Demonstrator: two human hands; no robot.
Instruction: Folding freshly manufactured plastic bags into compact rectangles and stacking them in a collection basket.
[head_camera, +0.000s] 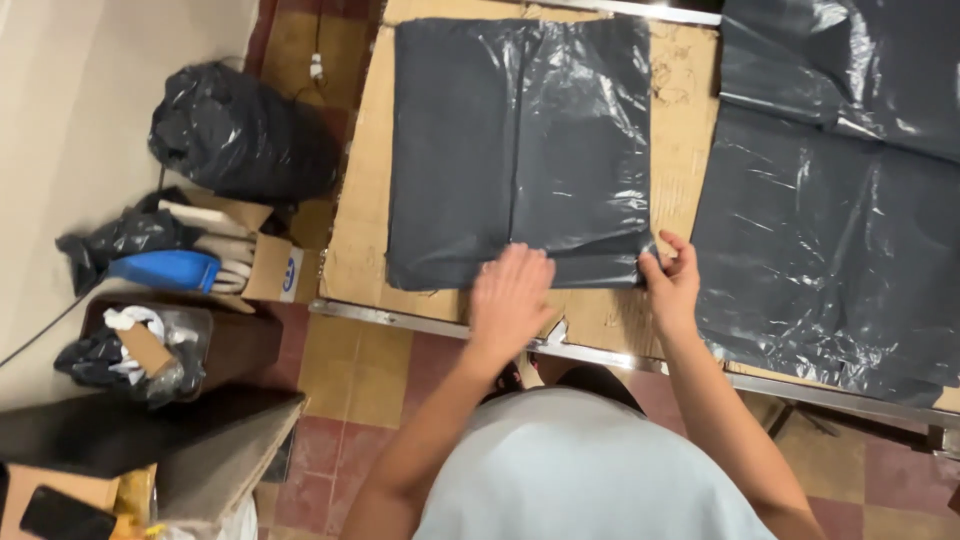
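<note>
A stack of dark grey plastic bags (520, 140) lies flat on a cardboard-covered table (360, 240). My left hand (510, 295) presses flat on the near edge of the stack, fingers spread. My right hand (672, 285) pinches the stack's near right corner between thumb and fingers. A larger sheet of the same dark plastic (830, 230) spreads over the table to the right, just beyond my right hand.
The table's metal edge (400, 320) runs along the front. On the tiled floor at left sit a full black bag (235, 130), an open cardboard box (255, 255) with rolls, a bin (150, 345) with scraps, and a dark board (140, 430).
</note>
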